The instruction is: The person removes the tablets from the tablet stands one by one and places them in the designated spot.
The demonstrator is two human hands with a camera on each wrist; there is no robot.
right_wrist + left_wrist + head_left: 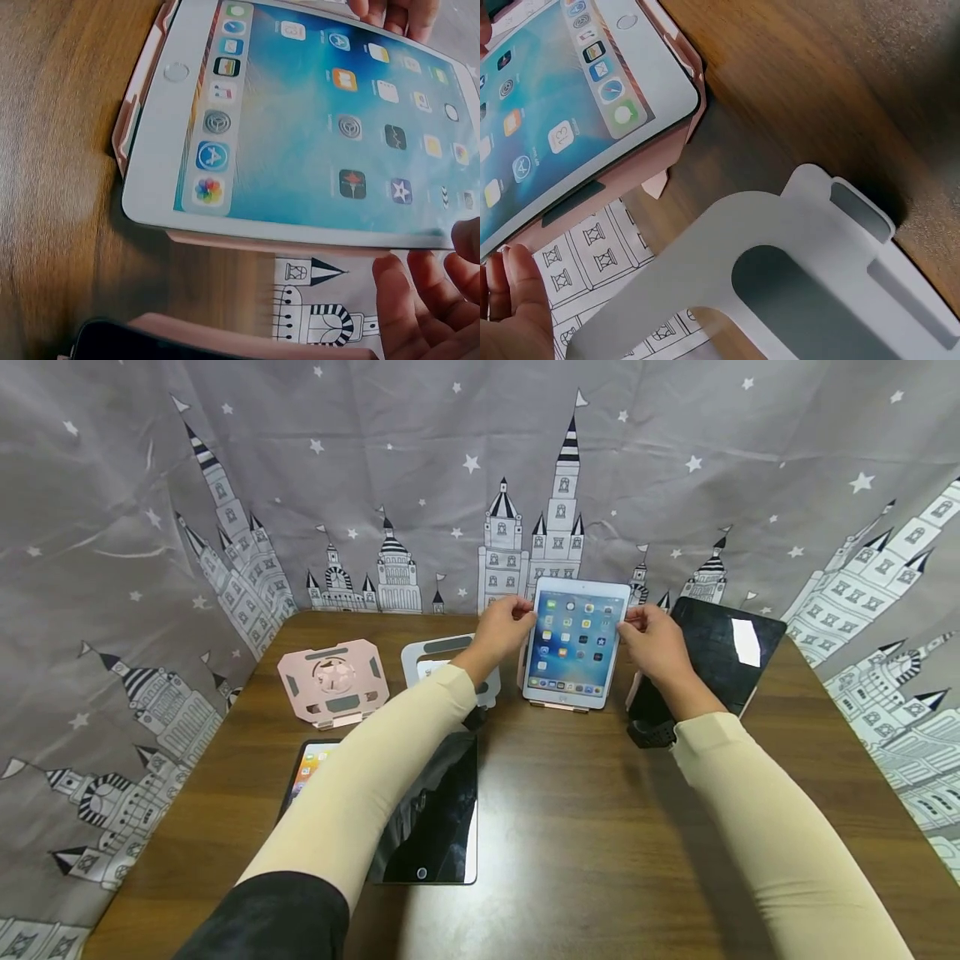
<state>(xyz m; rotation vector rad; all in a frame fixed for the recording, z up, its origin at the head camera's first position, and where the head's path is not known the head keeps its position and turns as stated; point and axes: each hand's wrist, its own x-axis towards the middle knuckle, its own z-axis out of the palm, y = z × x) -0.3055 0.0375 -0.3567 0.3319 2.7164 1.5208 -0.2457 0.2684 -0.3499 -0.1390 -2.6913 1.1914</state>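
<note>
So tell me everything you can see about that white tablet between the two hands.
The white tablet is a slim rectangle with rounded corners, a glossy-looking, white-bordered front and a round home button at the bottom. Its screen is lit, showing rows of app icons over blue wallpaper and a dock below. It stands in portrait, leaning back on a pink stand, lower edge at the stand's lip. The left hand and right hand hold its side edges.
</note>
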